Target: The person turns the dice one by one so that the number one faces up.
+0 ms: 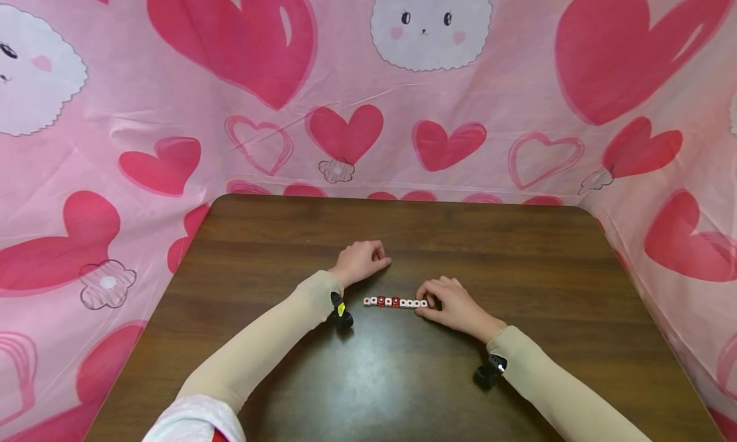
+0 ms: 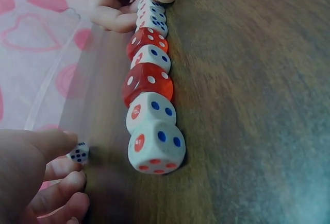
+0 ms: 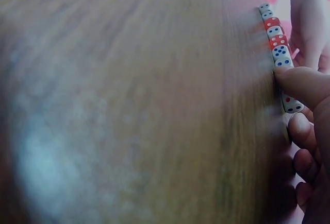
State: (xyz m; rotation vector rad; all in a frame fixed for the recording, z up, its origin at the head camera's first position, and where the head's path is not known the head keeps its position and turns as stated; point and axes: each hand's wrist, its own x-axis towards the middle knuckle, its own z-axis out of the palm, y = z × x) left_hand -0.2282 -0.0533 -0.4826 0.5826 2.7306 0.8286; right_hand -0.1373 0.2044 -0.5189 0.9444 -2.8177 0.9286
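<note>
A straight row of dice, mostly white with two clear red ones among them, lies on the wooden table. At its right end my right hand pinches the white dice, thumb on the near side and index finger on the far side. In the right wrist view the thumb covers part of the row. Beyond the row's left end, my left hand holds a single white die with blue pips at its fingertips, apart from the row. That die cannot be made out in the head view.
The brown wooden table stretches around both hands, with a glare patch near its front. A pink cloth printed with hearts hangs behind the table and along both sides. A small black camera sits at the right wrist, another at the left.
</note>
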